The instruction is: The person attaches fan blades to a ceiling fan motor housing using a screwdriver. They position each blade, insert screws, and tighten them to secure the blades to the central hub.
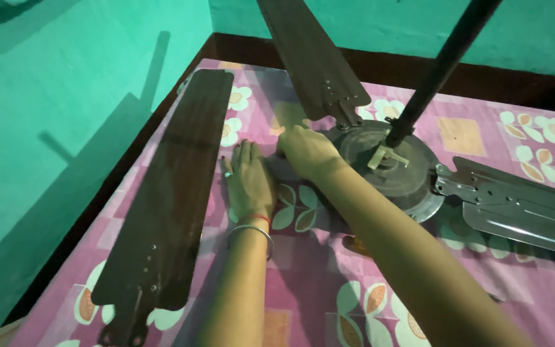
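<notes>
A dark brown ceiling fan motor lies on a pink flowered cloth, its black downrod slanting up to the right. One brown blade is joined to the hub at the back; a grey blade is joined at the right. A loose brown blade lies flat on the left. My left hand rests flat on the cloth beside the loose blade, with a ring and bangles. My right hand is curled at the hub's left edge; what it grips is hidden.
The cloth covers a bed or table that fills the corner of a room with turquoise walls. A dark wooden edge runs along the left and back sides. A blade bracket sticks out at the hub's right.
</notes>
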